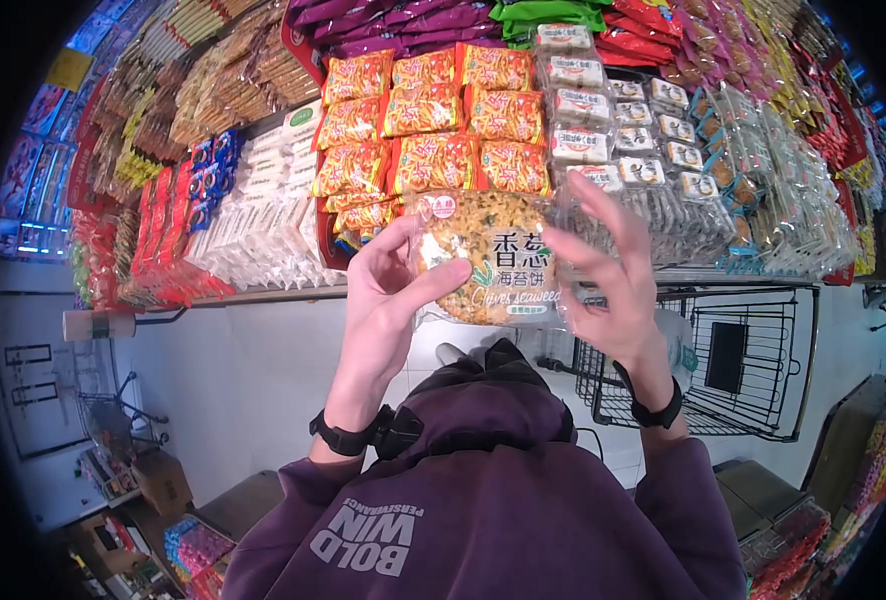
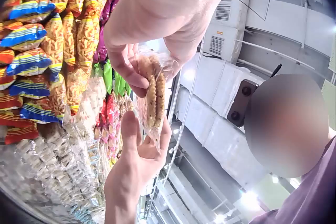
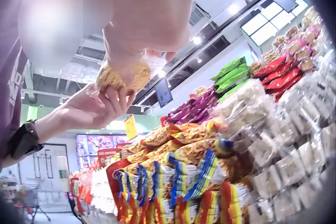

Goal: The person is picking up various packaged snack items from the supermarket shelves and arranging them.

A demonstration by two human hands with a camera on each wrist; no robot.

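Cracker packet [image 1: 493, 265]: hangs in the air between both hands, just on the near side of the orange snack bags [image 1: 423, 110], by the lowest row in the head view.
Left hand [image 1: 388, 270]: pinches the packet's left end, with the thumb laid across the front and the other fingers bent behind; looks well closed.
Right hand [image 1: 613, 270]: reaches to the packet's right end with fingers spread and only lightly bent; seems to touch the wrapper without closing round; cannot tell how firmly.
Done: held clear of the orange snack bags and turned for reading, by judgement.
Left: not yet laid down, and not torn open as far as shows; likewise not in the shopping cart [image 1: 728, 355], to the right of the orange snack bags on the near side.
Printed front: faces up toward the head view, lettering upright, with top edge toward the orange snack bags.
Long axis: runs left to right, roughly along the rows of orange snack bags, from hand to hand.
Thin edge: shows in the left wrist view.
White packs [image 1: 578, 105]: stacked in a column just right of the orange snack bags.
Purple bags [image 1: 403, 25]: piled just beyond the orange snack bags.
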